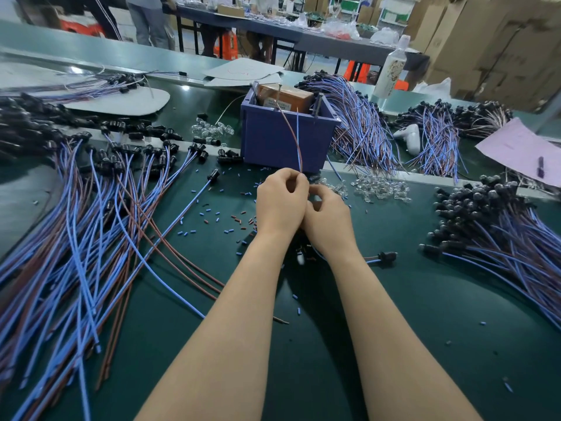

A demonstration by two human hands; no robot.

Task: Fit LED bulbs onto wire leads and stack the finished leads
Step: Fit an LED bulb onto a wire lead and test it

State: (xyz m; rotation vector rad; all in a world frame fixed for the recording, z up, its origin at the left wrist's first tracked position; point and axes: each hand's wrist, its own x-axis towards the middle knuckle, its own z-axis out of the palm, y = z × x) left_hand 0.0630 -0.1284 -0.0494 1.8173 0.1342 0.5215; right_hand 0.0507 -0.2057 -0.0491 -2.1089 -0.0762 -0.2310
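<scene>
Wire lead, brown and blue, stands up from my left hand, pinched at mid-desk before the purple bin. My right hand curls against the left; I cannot tell what it holds. Loose leads crowd the left edge and a bulbed stack the right, while the near edge gives me open green desk.

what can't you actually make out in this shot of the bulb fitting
Head view only:
1. What the right hand pinches: its own curled fingers and the left hand, which holds the wire lead, cover it.
2. Contents of the blue bin: its near wall hides all but the top of a brown box, whose label is too small to read.
3. Full extent of the pile of leads on the left: cut off by the left and bottom edges.
</scene>
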